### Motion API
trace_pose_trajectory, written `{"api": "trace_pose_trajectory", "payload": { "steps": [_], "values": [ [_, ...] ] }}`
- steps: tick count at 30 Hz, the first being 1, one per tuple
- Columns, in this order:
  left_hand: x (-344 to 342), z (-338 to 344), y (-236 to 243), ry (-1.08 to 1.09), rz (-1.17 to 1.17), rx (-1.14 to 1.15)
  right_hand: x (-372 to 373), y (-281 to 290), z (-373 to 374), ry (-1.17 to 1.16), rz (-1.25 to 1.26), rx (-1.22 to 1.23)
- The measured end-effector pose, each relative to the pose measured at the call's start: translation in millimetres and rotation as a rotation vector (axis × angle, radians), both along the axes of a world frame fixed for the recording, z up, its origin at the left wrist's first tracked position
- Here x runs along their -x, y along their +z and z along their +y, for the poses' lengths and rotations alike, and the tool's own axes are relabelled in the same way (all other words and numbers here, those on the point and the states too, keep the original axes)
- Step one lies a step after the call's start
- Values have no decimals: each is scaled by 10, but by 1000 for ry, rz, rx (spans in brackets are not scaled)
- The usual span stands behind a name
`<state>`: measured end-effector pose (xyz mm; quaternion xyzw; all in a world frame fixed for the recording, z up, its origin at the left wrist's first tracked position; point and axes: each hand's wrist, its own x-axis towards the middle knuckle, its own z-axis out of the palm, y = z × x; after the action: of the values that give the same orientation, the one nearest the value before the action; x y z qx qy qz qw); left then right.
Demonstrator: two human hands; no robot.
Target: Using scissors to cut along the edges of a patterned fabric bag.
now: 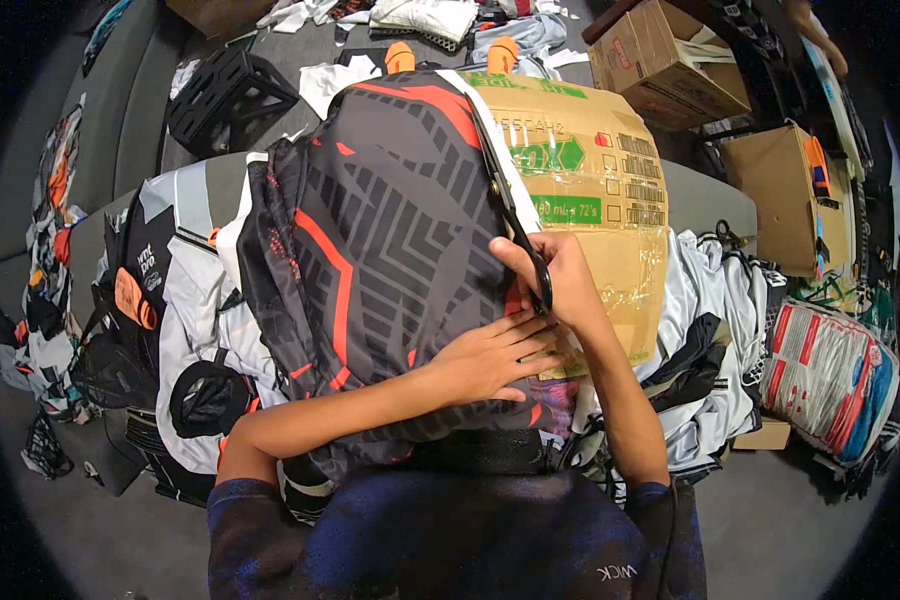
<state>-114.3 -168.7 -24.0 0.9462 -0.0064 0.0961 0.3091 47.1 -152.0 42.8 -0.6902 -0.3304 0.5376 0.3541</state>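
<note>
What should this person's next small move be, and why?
Probably a short snip with the long black scissors: the right hand holds them with the blades pointing away along the right edge of the dark grey, red-striped patterned fabric, while the left hand lies spread over its near part, seemingly steadying it.

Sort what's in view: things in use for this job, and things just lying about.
In use:
- black scissors, in the right hand
- dark red-striped fabric, under the left hand
- brown cardboard, apparently the work surface

Lying about:
- open cardboard box, upper right
- black slotted plastic piece, upper left
- red-and-white bundle, far right
</note>
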Motion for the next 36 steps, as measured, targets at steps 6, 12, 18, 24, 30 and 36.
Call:
{"api": "trace_pose_trajectory", "payload": {
  "steps": [6,12,18,24,30,36],
  "values": [
    [2,-2,22,-4,10,-15,-2,35,-1,2,-16,2],
    [7,23,96,-20,6,-14,-104,97,-145,-5,110,56],
    [298,157,235,29,143,49,-307,93,-632,21,254,13],
    [581,433,396,178,69,175,-248,96,-513,-163,18,-91],
    [578,992,350,752,-17,-100,-177,-125,-143,-155,-641,-208],
    [516,1078,293,766,-33,-165,-129,-247,-94,-71,-941,-277]
  ]
}}
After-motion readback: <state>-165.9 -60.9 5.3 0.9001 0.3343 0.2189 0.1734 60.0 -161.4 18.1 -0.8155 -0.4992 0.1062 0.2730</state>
